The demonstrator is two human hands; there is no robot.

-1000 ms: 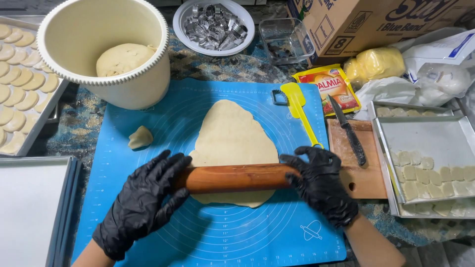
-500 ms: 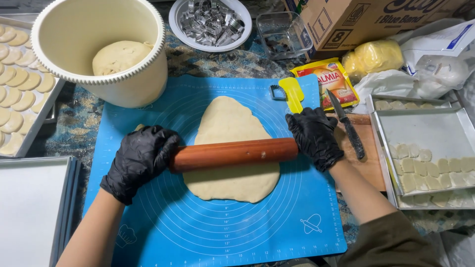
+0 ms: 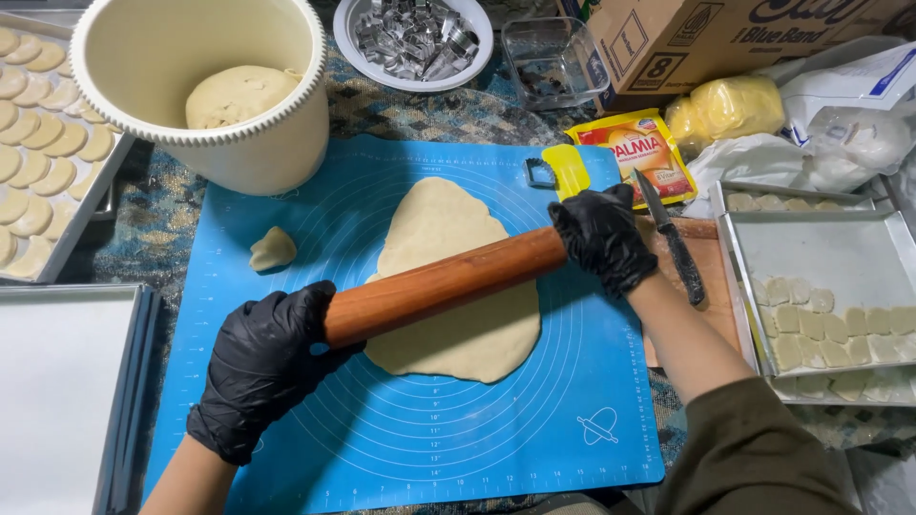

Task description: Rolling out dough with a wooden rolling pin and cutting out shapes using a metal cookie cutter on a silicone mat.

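A brown wooden rolling pin (image 3: 444,284) lies slanted across a flat sheet of pale dough (image 3: 458,277) on a blue silicone mat (image 3: 401,429). My left hand (image 3: 262,367), in a black glove, grips the pin's lower left end. My right hand (image 3: 603,234), also gloved in black, presses on its upper right end. A small scrap of dough (image 3: 273,250) sits on the mat to the left of the sheet.
A cream bucket (image 3: 205,95) with a dough ball stands at the back left. Trays of cut dough pieces lie at the left (image 3: 43,181) and right (image 3: 821,315). A knife (image 3: 673,243) rests on a wooden board; a bowl of metal cutters (image 3: 415,38), a yellow scraper (image 3: 567,170) and a cardboard box (image 3: 725,38) sit behind.
The rolling pin has moved away from me over the dough and tilted, its right end now farther up. Both hands travelled with it.
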